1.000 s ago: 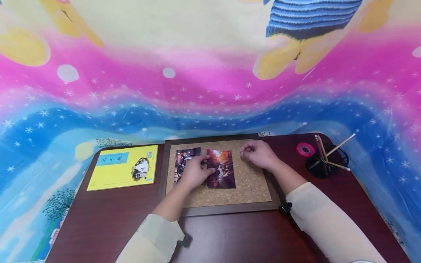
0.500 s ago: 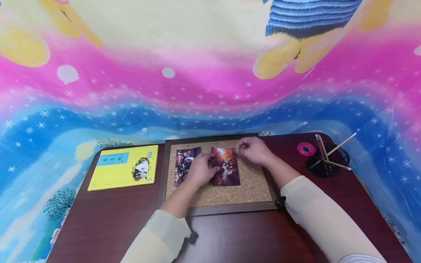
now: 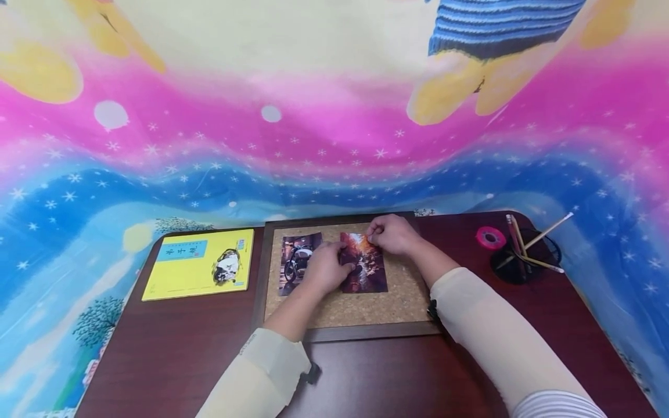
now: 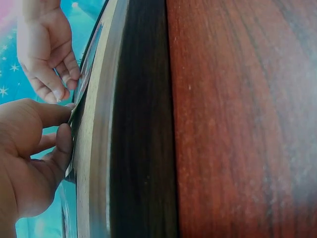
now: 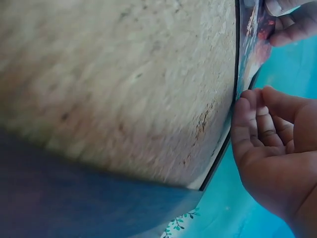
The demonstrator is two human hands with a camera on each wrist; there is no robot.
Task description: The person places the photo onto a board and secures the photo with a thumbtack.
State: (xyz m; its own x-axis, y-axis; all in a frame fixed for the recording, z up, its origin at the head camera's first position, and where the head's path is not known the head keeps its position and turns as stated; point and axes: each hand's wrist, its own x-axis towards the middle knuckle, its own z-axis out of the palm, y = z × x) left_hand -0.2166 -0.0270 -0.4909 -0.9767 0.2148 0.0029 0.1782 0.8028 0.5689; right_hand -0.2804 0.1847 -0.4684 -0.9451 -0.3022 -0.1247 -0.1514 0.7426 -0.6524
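A photo of a reddish autumn stream (image 3: 370, 271) lies over the cork board (image 3: 360, 310) in the head view. My left hand (image 3: 325, 270) pinches its left edge between thumb and fingers; in the left wrist view that edge stands slightly off the cork. At the photo's top right corner is my right hand (image 3: 394, 235), fingertips pressed together. A tiny pale thing, perhaps a pin, shows at those fingertips in the left wrist view; its kind is unclear. A motorcycle photo (image 3: 294, 264) lies on the board's left part, partly behind my left hand.
The board's dark wooden frame (image 3: 376, 331) rests on a reddish-brown table (image 3: 209, 348). To its left lies a yellow book (image 3: 193, 273). A pink tape roll (image 3: 490, 238) and a black mesh holder (image 3: 509, 267) with several pencils stand right. A patterned cloth (image 3: 334, 139) hangs behind.
My left hand has slid the autumn photo right and slightly away from me, widening the space beside the motorcycle photo. My right hand has moved left onto the photo's top right corner.
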